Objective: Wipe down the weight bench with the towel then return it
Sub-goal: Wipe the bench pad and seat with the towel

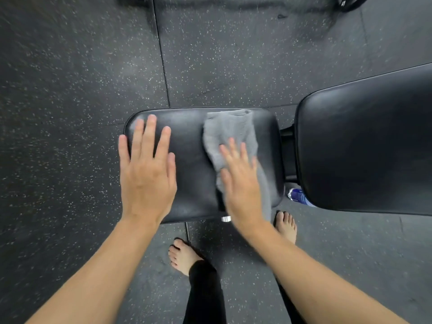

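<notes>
Currently, seen from the head camera, wiping is underway: the right hand (240, 183), fingers spread flat, is pressing one grey towel (230, 134) onto the bench's black seat pad (194, 160). The left hand (146, 169) is resting open beside it. The second pad, the backrest (364, 148), probably remains, then returning the towel. One water bottle (298, 195) is lying beneath.

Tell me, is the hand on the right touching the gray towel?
Touching. The head view shows the right hand lying flat on the gray towel, its fingers spread over the cloth and pressing it onto the black bench seat.
</notes>
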Action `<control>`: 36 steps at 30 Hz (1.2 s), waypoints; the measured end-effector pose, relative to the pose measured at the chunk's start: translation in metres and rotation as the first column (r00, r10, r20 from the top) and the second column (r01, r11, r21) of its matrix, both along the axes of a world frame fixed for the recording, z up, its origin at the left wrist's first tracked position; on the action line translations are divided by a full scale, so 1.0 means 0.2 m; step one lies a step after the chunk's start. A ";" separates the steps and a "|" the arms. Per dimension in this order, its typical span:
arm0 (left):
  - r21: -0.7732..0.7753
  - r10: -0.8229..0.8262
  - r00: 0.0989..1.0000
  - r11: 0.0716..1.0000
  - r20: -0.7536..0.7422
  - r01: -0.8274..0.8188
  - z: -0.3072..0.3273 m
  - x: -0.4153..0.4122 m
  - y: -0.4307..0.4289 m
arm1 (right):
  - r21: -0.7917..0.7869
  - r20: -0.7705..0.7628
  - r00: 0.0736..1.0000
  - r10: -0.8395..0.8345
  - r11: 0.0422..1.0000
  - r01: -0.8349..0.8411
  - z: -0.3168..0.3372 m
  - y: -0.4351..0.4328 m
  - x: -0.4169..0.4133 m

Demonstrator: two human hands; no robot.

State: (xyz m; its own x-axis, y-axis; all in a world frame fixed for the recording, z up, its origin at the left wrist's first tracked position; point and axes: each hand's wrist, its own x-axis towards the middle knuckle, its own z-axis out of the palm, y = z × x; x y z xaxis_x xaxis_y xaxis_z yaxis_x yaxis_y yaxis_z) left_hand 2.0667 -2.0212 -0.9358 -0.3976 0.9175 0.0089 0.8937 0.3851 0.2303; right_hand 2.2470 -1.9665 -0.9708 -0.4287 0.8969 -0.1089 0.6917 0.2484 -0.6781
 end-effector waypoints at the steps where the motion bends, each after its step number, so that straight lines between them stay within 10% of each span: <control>1: 0.031 0.054 0.997 0.998 0.057 -0.055 0.01 -0.02 -0.01 | 0.021 -0.010 0.998 0.065 0.998 -0.065 0.03 -0.08 -0.10; 10: 0.136 0.161 0.938 0.968 0.306 -0.210 0.13 -0.23 -0.12 | 0.216 0.191 0.940 0.284 0.922 -0.323 0.13 -0.03 -0.57; 18: 0.123 0.177 0.840 0.953 0.513 -0.276 0.08 -0.11 -0.06 | 0.068 0.369 0.928 0.054 0.994 -0.085 0.13 0.49 -0.58; 27: 0.253 0.262 0.833 0.871 0.488 -0.422 0.10 -0.18 0.00 | 0.169 0.355 0.739 0.573 0.738 -0.653 0.17 0.34 -0.89; 31: 0.201 0.228 0.882 0.922 0.413 -0.332 0.09 -0.16 0.06 | 0.087 0.378 0.894 0.241 0.952 -0.293 0.10 0.60 -0.53; 36: 0.119 0.178 0.895 0.962 0.409 -0.246 0.05 -0.12 0.10 | 0.042 0.253 0.966 0.053 0.997 -0.065 0.02 0.58 -0.08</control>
State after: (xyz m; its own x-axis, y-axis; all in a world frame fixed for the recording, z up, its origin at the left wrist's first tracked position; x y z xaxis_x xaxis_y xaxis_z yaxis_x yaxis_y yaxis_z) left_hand 2.0428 -2.0006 -0.9262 -0.5848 0.8100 -0.0450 0.6197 0.4819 0.6194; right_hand 2.2301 -1.8513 -0.9677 -0.4456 0.8778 -0.1760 0.8216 0.3230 -0.4697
